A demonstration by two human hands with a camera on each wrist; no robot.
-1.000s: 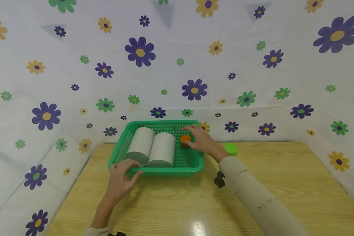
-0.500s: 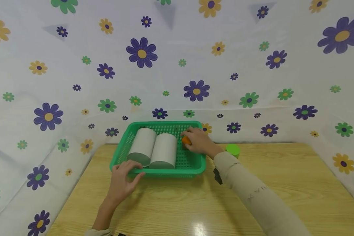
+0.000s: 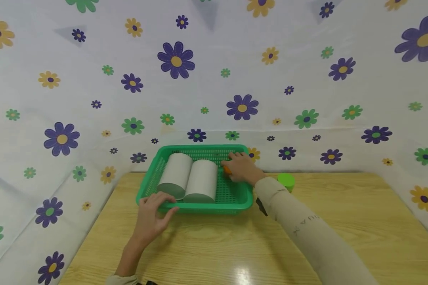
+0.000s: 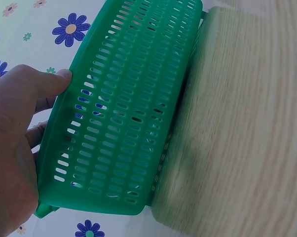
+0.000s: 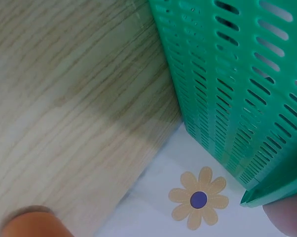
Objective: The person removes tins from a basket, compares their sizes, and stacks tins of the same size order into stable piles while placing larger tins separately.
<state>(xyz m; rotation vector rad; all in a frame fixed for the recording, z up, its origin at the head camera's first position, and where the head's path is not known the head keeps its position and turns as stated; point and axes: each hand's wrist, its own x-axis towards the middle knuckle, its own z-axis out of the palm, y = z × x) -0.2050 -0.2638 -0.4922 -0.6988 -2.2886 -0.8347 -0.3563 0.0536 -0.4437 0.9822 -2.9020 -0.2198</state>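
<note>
A green plastic basket (image 3: 214,206) stands on the wooden table with two large white cylinders, the left one (image 3: 178,170) and the right one (image 3: 202,180), lying side by side in it. My left hand (image 3: 151,217) holds the basket's near rim at the left, thumb (image 4: 55,83) outside and fingers behind the rim in the left wrist view. Reaching into the basket's right part, my right hand (image 3: 241,168) has its fingers curled round a small orange cylinder (image 3: 227,170), mostly hidden beneath the hand. In the right wrist view only a fingertip (image 5: 289,215) shows, by the basket rim.
Right of the basket, a small round container with a bright green lid (image 3: 286,180) stands on the table (image 3: 324,213), beside my right sleeve. A rounded orange thing (image 5: 36,226) shows on the table in the right wrist view. Flower-printed white cloth (image 3: 207,91) closes off the back and sides.
My right hand has moved down over the orange cylinder and closed its fingers round it, covering most of it. My left hand keeps its hold on the rim.
</note>
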